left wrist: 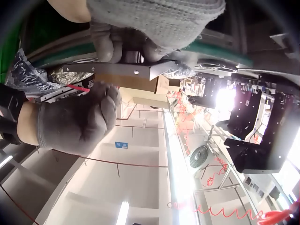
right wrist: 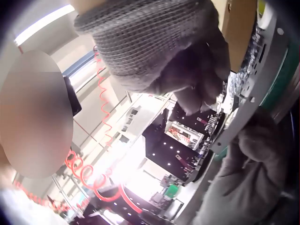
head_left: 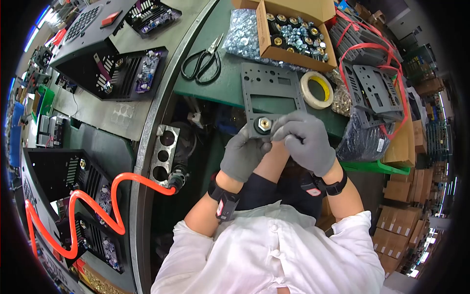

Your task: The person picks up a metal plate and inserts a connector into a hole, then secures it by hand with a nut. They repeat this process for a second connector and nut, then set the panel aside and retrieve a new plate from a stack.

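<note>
A grey metal panel [head_left: 268, 78] with holes and rectangular cutouts stands out over the green table's near edge. My gloved left hand [head_left: 243, 156] grips its near corner, thumb on the face and fingers beneath. On that corner sits a black round part with a brass-coloured hex centre [head_left: 264, 124]. Just right of it is my gloved right hand [head_left: 306, 143], fingers curled, fingertips close to the round part. In the left wrist view the right hand [left wrist: 82, 119] looks balled beside the panel edge [left wrist: 119, 70]. Nothing shows between its fingers.
An open cardboard box [head_left: 296, 39] holds more black round parts and screws. Scissors [head_left: 203, 63], a tape roll [head_left: 317, 90] and a bag of small metal parts [head_left: 241, 32] lie nearby. Strapped grey panels [head_left: 377, 90] stand right. Black housings [head_left: 117, 68] and an orange coiled hose [head_left: 117, 196] are left.
</note>
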`<act>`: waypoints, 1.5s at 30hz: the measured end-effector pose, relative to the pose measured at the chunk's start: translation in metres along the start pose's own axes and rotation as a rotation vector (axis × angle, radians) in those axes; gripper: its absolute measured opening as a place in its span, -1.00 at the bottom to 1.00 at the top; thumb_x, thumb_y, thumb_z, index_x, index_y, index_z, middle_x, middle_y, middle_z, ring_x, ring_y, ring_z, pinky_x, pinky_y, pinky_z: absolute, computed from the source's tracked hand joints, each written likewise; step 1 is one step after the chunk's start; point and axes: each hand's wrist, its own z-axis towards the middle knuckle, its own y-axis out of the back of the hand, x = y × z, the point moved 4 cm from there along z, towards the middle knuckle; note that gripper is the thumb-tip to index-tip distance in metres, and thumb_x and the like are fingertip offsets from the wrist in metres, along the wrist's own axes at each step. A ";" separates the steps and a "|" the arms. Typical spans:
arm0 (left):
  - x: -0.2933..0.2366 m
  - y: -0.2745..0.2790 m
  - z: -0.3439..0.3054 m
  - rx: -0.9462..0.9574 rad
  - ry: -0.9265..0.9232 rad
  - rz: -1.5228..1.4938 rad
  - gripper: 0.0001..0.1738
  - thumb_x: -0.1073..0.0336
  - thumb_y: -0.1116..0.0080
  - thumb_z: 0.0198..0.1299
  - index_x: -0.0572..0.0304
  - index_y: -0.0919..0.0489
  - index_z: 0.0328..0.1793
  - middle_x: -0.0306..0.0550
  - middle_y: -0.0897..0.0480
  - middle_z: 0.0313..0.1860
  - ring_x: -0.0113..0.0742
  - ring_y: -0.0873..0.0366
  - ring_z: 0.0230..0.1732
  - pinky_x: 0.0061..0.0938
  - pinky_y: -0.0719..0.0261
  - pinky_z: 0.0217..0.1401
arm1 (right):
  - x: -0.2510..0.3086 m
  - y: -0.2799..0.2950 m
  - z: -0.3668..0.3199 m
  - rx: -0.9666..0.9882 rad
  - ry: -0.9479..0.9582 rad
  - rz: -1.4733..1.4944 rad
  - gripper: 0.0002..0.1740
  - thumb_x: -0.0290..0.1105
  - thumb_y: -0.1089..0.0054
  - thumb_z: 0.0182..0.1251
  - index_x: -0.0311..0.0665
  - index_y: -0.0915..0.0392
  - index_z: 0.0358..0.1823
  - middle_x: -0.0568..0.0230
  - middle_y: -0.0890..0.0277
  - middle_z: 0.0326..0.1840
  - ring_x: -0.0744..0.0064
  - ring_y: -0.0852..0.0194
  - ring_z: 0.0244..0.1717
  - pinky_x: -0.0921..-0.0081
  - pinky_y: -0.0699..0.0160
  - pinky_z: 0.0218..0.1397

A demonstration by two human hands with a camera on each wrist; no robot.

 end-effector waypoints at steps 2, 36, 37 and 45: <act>0.000 0.007 0.003 0.011 0.008 -0.009 -0.55 0.10 -0.05 0.37 0.17 -0.44 0.28 -0.11 -0.55 0.10 -0.30 -0.51 0.04 -0.40 -0.52 -0.03 | -0.011 0.008 0.010 0.101 -0.078 0.365 -0.74 -0.57 0.04 0.00 -0.34 -0.61 -0.29 0.09 -0.63 -0.29 0.12 -0.61 -0.29 0.35 -0.58 -0.13; -0.022 -0.115 -0.016 -0.085 -0.885 1.396 -0.65 0.53 -0.20 0.19 0.46 -0.49 0.12 0.09 -0.48 0.26 -0.29 -0.59 0.06 -0.49 -0.63 0.05 | 0.011 0.029 0.001 -0.120 -0.388 0.822 -0.66 -0.48 -0.23 0.23 -0.47 -0.55 0.02 0.32 -0.59 -0.12 0.65 -0.48 -0.22 0.63 -0.55 -0.08; -0.021 -0.115 -0.017 -0.051 -0.912 1.332 -0.65 0.55 -0.21 0.18 0.49 -0.49 0.11 0.08 -0.49 0.25 -0.31 -0.60 0.04 -0.49 -0.64 0.03 | 0.010 0.030 -0.005 -0.129 -0.414 0.886 -0.66 -0.45 -0.21 0.28 -0.48 -0.53 0.04 0.32 -0.59 -0.14 0.64 -0.49 -0.21 0.63 -0.55 -0.06; -0.010 -0.100 -0.011 0.024 -0.837 1.459 -0.61 0.45 -0.40 0.00 0.29 -0.61 0.01 0.07 -0.59 0.11 -0.17 -0.69 -0.11 -0.42 -0.69 -0.13 | -0.015 0.011 -0.022 -0.127 -0.610 1.034 -0.64 -0.12 -0.17 0.43 -0.32 -0.47 -0.11 0.40 -0.47 -0.47 0.71 -0.38 -0.59 0.72 -0.34 -0.55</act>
